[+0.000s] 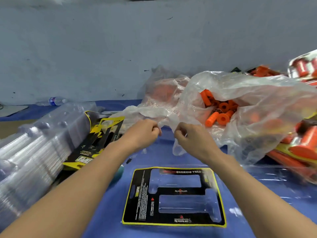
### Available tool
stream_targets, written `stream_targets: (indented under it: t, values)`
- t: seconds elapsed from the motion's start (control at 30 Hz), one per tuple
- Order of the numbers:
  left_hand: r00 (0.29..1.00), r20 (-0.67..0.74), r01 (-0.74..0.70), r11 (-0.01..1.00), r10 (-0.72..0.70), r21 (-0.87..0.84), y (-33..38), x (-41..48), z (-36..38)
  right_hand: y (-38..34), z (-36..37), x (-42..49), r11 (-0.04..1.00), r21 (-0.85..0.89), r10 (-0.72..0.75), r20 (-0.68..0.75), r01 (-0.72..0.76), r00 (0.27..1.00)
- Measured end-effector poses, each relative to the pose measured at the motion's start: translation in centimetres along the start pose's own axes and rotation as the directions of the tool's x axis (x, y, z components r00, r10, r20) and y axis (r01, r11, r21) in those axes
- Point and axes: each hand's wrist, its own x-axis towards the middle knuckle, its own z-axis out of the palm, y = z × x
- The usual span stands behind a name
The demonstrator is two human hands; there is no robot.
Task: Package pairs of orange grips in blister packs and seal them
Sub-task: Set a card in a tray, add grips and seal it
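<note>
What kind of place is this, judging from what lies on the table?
Probably a small hand-packing workshop. A clear plastic bag holds loose orange grips, a stack of clear blister shells lies at the left, and an empty black-and-yellow blister pack lies in front.

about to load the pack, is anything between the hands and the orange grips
Only the clear plastic bag. The left hand and right hand pinch its crumpled edge, while the orange grips lie deeper inside, showing through its open mouth. Nothing visible blocks the way to the blister pack.

orange grips (pixel 220 112) heaped in bag; blister pack (pixel 174 196) flat (empty)
</note>
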Motion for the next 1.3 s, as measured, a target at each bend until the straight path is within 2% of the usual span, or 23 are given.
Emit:
stream_targets:
  t: [0.07, 0.17, 0.23, 0.3, 0.37, 0.43, 0.57, 0.7, 0.77, 0.9, 0.93, 1.03, 1.07, 1.13, 1.23, 1.3]
  values:
    - [0.999, 0.015, -0.030, 0.995, 0.032, -0.094, 2.0, 1.6, 0.8, 1.6, -1.1, -0.2, 0.994, 0.109, -0.005, -0.140, 0.021, 0.990]
    - [0.998, 0.063, -0.009, 0.996, 0.015, -0.094, 3.8, 3.4, 1.6, 5.5, -2.4, 1.2, 0.954, 0.278, 0.200, -0.305, -0.113, 0.931]
    - [0.997, 0.074, 0.029, 0.997, -0.023, -0.077, 4.0, 4.6, 1.9, 8.4, -2.5, 3.0, 0.919, 0.244, 0.365, -0.230, -0.310, 0.902]
    - [0.995, 0.082, 0.056, 0.995, -0.049, -0.080, 3.7, 5.6, 2.3, 10.8, -2.0, 5.0, 0.863, 0.116, 0.498, -0.035, -0.491, 0.867]
    - [0.992, 0.114, 0.073, 0.991, -0.060, -0.115, 3.3, 6.4, 2.7, 12.4, -1.4, 6.9, 0.803, -0.010, 0.591, 0.146, -0.596, 0.794]
    - [0.990, 0.128, 0.080, 0.988, -0.063, -0.134, 3.0, 7.0, 3.1, 13.4, -0.9, 8.5, 0.771, -0.150, 0.637, 0.210, -0.619, 0.742]
    - [0.988, 0.150, 0.072, 0.986, -0.049, -0.151, 2.5, 7.8, 3.1, 15.7, 0.2, 11.0, 0.729, -0.336, 0.671, 0.179, -0.596, 0.720]
    - [0.992, 0.125, 0.001, 0.993, 0.014, -0.118, 2.4, 8.3, 3.1, 17.8, 1.5, 12.5, 0.766, -0.441, 0.580, 0.158, -0.468, 0.799]
    - [0.994, 0.105, -0.020, 0.993, 0.032, -0.115, 2.3, 8.4, 3.0, 18.2, 1.8, 13.1, 0.769, -0.403, 0.593, 0.161, -0.496, 0.789]
    - [0.995, 0.099, -0.013, 0.986, 0.030, -0.166, 1.9, 7.6, 2.3, 18.8, 2.0, 13.2, 0.713, -0.241, 0.696, 0.128, -0.659, 0.706]
    - [0.995, 0.093, -0.003, 0.984, 0.020, -0.180, 1.7, 7.3, 2.0, 18.7, 1.8, 13.1, 0.721, -0.194, 0.691, 0.121, -0.665, 0.713]
    - [0.998, 0.061, 0.031, 0.972, -0.018, -0.235, 1.4, 6.3, 1.1, 18.1, 0.7, 12.6, 0.822, -0.091, 0.567, 0.053, -0.562, 0.822]
    - [0.998, 0.050, 0.048, 0.964, -0.036, -0.262, 1.3, 5.9, 0.8, 17.7, 0.3, 12.4, 0.838, -0.035, 0.546, 0.039, -0.545, 0.837]
    - [0.997, 0.035, 0.076, 0.942, -0.069, -0.327, 1.3, 4.9, 0.2, 16.6, -0.8, 11.8, 0.823, 0.106, 0.554, 0.061, -0.557, 0.830]
    - [0.994, -0.003, 0.098, 0.915, -0.108, -0.391, 1.4, 3.1, -0.8, 14.2, -2.7, 10.2, 0.736, 0.334, 0.592, 0.103, -0.589, 0.799]
    - [0.990, -0.058, 0.093, 0.896, -0.132, -0.434, 1.8, 1.7, -1.3, 11.7, -4.4, 8.9, 0.725, 0.414, 0.575, 0.074, -0.550, 0.814]
